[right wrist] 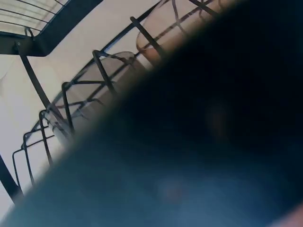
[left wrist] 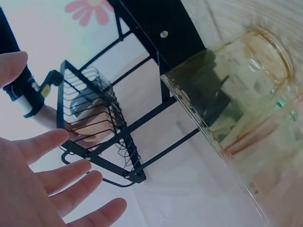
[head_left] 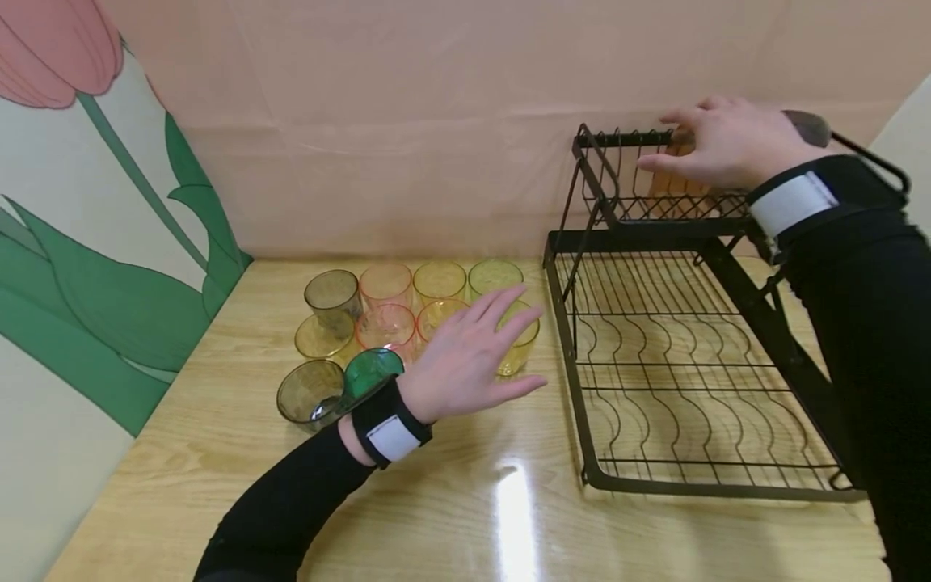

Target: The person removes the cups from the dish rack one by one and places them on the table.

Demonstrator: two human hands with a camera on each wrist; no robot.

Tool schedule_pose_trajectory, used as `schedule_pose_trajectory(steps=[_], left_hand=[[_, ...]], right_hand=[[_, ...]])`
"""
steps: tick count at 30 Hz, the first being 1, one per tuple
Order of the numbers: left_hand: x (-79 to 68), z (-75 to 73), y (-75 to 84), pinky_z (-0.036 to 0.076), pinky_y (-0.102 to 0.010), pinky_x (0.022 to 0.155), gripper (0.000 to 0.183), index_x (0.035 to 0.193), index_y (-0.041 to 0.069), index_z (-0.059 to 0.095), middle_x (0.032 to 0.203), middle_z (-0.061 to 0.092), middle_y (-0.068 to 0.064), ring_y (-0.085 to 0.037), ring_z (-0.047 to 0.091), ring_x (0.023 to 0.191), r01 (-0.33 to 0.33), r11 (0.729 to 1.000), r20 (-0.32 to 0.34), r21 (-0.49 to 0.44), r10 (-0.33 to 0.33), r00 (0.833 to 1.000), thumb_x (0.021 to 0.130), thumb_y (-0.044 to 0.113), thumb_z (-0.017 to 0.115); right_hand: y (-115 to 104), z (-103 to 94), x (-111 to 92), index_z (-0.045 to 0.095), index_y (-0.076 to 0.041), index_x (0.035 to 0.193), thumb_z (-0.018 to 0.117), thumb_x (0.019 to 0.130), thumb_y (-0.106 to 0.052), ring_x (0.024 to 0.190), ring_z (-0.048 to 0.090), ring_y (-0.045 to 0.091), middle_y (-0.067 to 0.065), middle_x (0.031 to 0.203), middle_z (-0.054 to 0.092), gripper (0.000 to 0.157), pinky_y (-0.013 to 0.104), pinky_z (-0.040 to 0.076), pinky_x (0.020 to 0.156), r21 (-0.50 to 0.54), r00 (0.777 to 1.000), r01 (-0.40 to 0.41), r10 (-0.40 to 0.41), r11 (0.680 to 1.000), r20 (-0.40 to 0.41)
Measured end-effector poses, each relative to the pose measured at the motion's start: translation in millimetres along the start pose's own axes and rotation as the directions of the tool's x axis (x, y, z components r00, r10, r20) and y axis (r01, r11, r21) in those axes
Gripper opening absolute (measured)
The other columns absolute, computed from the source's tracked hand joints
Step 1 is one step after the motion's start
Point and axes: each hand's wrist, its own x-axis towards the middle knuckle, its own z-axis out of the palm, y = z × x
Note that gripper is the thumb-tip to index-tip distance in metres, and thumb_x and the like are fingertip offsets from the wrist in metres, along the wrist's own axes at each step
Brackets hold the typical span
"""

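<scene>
Over the right side of a cluster of tinted glasses hovers my left hand (head_left: 473, 356), its fingers spread and straight, holding nothing. Beneath or beside it are a yellow glass (head_left: 522, 343), a green-tinted glass (head_left: 496, 275) and a red-rimmed glass (head_left: 385, 323). My right hand (head_left: 742, 144) is at the upper shelf of the black dish rack (head_left: 582, 404), thumb and fingers around an orange glass (head_left: 665, 184). A grey glass (head_left: 807, 127) stands behind the wrist. In the right wrist view a dark blur hides the fingers; the rack's wire prongs (right wrist: 102, 71) show beside it.
More glasses stand at the left: a dark green glass (head_left: 372, 370), a smoky glass (head_left: 311, 392) and several others. The wooden table (head_left: 465, 517) has a bright light reflection. Behind it hangs a pink backdrop (head_left: 407, 145), with a tulip-patterned panel (head_left: 109, 234) at the left.
</scene>
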Motion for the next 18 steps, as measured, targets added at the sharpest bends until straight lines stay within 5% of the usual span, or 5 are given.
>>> schedule_pose_trajectory(steps=[4, 9, 14, 18], left_hand=[[4.4, 0.9, 1.5, 0.044, -0.035, 0.082, 0.072, 0.138, 0.017, 0.034, 0.145, 0.027, -0.01, -0.023, 0.035, 0.124, -0.008, 1.0, -0.035, -0.025, 0.007, 0.999, 0.085, 0.066, 0.035], [10.5, 1.4, 5.0, 0.044, -0.031, 0.081, 0.068, 0.138, 0.019, 0.034, 0.146, 0.025, -0.005, -0.018, 0.034, 0.124, 0.017, 0.991, -0.053, -0.129, -0.024, 0.998, 0.086, 0.062, 0.039], [16.2, 3.2, 8.2, 0.044, -0.024, 0.069, 0.061, 0.135, 0.018, 0.038, 0.144, 0.028, -0.002, -0.015, 0.033, 0.124, 0.042, 0.95, -0.098, -0.31, -0.076, 0.992, 0.087, 0.053, 0.047], [17.7, 4.5, 10.1, 0.043, -0.025, 0.076, 0.057, 0.134, 0.018, 0.04, 0.142, 0.031, 0.0, -0.012, 0.03, 0.126, 0.065, 0.911, -0.111, -0.407, -0.12, 0.987, 0.088, 0.05, 0.048]], right_hand=[[5.1, 4.0, 0.6, 0.032, -0.005, 0.136, 0.034, 0.085, -0.066, 0.1, 0.039, 0.05, 0.033, 0.118, 0.037, 0.08, 0.061, 0.038, 0.071, -0.034, 0.999, -0.016, 0.015, 0.999, -0.038], [8.3, 9.9, 0.7, 0.041, -0.001, 0.124, 0.037, 0.087, -0.063, 0.094, 0.042, 0.045, 0.027, 0.108, 0.042, 0.072, 0.059, 0.039, 0.071, -0.059, 0.995, -0.044, 0.039, 0.997, -0.09], [10.9, 12.3, 1.0, 0.04, -0.003, 0.126, 0.039, 0.087, -0.058, 0.099, 0.038, 0.049, 0.03, 0.115, 0.039, 0.068, 0.064, 0.036, 0.073, -0.054, 0.993, -0.07, 0.064, 0.996, -0.097], [10.9, 9.7, -0.8, 0.042, -0.003, 0.123, 0.041, 0.087, -0.057, 0.093, 0.043, 0.045, 0.028, 0.112, 0.041, 0.065, 0.056, 0.041, 0.061, -0.046, 0.991, -0.085, 0.079, 0.995, -0.111]])
